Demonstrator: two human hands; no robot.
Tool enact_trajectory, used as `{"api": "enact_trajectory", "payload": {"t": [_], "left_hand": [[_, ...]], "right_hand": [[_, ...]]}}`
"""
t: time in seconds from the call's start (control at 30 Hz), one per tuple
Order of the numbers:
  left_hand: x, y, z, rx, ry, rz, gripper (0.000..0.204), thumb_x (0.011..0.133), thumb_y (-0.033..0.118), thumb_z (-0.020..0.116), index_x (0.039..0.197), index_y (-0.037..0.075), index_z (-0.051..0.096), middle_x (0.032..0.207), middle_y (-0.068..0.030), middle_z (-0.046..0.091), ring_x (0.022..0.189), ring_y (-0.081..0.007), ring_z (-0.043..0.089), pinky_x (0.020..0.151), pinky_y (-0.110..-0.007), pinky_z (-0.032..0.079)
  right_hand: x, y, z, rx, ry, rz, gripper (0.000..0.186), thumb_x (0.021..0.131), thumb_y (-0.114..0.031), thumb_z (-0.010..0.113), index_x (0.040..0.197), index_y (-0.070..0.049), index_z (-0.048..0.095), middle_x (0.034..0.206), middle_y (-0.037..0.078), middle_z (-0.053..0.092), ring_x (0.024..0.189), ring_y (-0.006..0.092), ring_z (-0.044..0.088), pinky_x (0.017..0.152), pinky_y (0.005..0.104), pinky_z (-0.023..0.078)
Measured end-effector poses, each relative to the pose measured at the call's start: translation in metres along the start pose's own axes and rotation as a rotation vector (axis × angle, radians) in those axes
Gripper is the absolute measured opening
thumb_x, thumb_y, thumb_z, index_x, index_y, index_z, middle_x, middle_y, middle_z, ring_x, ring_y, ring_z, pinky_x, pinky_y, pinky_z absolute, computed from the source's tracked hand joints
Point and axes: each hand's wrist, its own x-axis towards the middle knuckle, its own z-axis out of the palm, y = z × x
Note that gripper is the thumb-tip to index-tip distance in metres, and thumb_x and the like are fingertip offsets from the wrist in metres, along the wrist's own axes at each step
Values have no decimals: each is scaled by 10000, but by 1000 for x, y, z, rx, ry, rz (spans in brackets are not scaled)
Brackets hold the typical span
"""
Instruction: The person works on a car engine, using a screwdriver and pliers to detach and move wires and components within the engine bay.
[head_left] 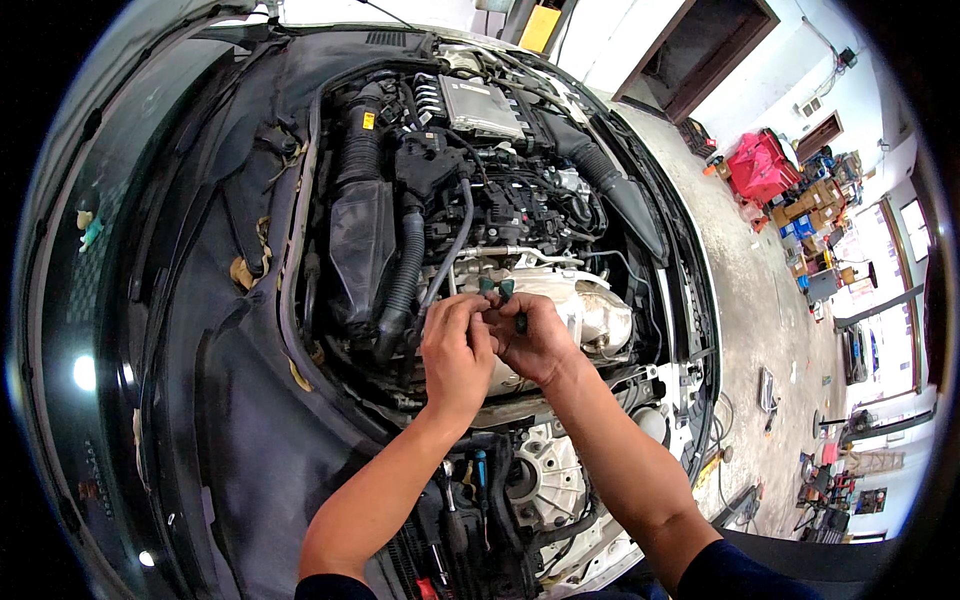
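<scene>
My left hand (459, 350) and my right hand (533, 338) meet over the engine bay, just in front of a crumpled silver heat shield (602, 318). My right fingers curl closed around small dark green pieces (506, 289), whose tops poke up above them; their exact kind is too small to tell. The left fingers are bent closed against the right ones, and what they hold is hidden. A grey hose (457, 240) runs behind my left hand, beside a ribbed black hose (405, 275).
A black air box (362, 240) and silver module (482, 105) sit in the bay. Hand tools (455, 515) lie near my forearms at the bottom. The windscreen (90, 300) is at left. Red covered items (752, 165) and boxes (815, 205) stand along the workshop wall at right.
</scene>
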Motion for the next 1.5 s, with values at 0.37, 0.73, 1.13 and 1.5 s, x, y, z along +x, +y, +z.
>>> {"api": "enact_trajectory", "payload": {"t": [0.37,0.73,1.13,1.5], "left_hand": [[11,-15,3,78,-35,75,242,849,-85,549,1060,-5,638,1125,-168,670,1078,-380,640,1041,-478,465],[10,-7,2,29,-101,28,277,888,-103,487,1093,4,641,1210,-139,658,1286,-375,545,1131,-507,386],[6,-8,4,-10,-164,-125,230,973,-35,457,1131,-40,624,1224,-205,661,1260,-374,575,1034,-444,472],[4,-3,4,-82,-111,-112,216,933,19,608,1143,-19,638,1171,-181,680,1145,-352,638,994,-431,486]], "right_hand": [[15,-9,10,-6,97,-3,263,836,-93,463,1059,4,564,1073,168,619,1000,335,615,916,427,502],[16,18,16,105,72,-161,175,820,-66,461,967,-17,543,975,111,582,941,268,578,953,394,458],[20,-1,25,-12,269,-112,176,855,-94,472,998,-3,519,903,108,557,799,267,552,761,398,492],[16,-25,23,-99,235,29,155,810,-79,506,874,43,577,865,144,616,828,305,602,843,427,510]]}}
